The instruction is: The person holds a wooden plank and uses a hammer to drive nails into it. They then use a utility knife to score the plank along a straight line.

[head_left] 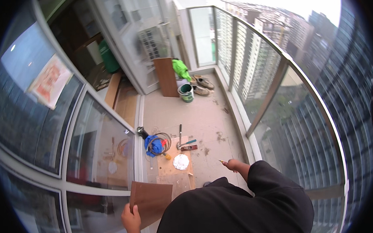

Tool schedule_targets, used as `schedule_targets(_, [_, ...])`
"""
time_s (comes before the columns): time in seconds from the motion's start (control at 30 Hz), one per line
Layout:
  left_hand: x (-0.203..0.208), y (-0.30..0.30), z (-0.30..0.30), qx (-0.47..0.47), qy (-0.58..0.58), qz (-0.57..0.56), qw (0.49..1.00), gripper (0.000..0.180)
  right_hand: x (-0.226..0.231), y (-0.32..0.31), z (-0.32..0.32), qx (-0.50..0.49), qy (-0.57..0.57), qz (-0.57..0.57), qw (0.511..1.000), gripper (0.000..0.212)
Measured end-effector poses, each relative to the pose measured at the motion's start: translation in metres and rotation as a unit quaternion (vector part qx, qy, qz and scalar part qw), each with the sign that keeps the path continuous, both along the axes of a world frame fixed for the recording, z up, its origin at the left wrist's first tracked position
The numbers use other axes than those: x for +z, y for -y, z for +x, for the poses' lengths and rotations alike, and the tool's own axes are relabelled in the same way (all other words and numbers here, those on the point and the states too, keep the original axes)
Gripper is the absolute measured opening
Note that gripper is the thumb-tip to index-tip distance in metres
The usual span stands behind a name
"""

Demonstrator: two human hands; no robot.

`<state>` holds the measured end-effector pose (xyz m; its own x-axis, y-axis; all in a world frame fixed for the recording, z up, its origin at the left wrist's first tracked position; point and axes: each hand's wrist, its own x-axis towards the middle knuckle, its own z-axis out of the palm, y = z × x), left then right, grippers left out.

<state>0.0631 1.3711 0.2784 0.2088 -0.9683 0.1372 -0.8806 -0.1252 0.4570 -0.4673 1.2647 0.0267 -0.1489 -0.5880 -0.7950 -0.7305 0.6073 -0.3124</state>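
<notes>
At the lower left, my left hand (131,218) grips the edge of a flat brown wooden board (152,199), thumb on its face and fingers behind. My right hand (233,166) is held out near the railing side, closed around a short thin stick (221,161) with a yellowish end, perhaps a pencil; most of it is hidden. Between the hands, a low plywood bench (167,174) bears a round white piece (181,161) and a small orange-yellow item (168,156). At its far end lie a hammer (180,144) and a reddish-brown hand plane (189,148).
A blue bag (153,147) with a coiled hose (162,143) lies beside the glass door. Farther off stand a green-and-white bucket (186,94), worn shoes (201,90) and a leaning brown panel (165,78). A glass railing (273,108) bounds the balcony on the right.
</notes>
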Motion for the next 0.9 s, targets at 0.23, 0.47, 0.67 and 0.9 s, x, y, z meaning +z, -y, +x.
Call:
schedule_targets(0.23, [0.032,-0.046,0.009,0.030,0.027,0.067,0.997,0.034,-0.002,-0.039,-0.007,-0.052,-0.013,0.029,0.998,0.078])
schedule_targets(0.47, [0.030,-0.070,0.032,0.024,0.019,0.156,0.987,0.044,-0.009,-0.076,-0.012,-0.059,-0.023,0.045,0.997,0.076])
schedule_targets(0.67, [0.035,-0.062,0.020,0.022,0.063,0.163,0.984,0.030,0.002,-0.049,0.002,0.018,0.042,0.044,0.998,0.079])
schedule_targets(0.9, [0.000,-0.017,-0.004,0.041,0.036,0.099,0.994,0.042,0.089,-0.010,0.072,0.114,0.265,0.054,0.956,0.045])
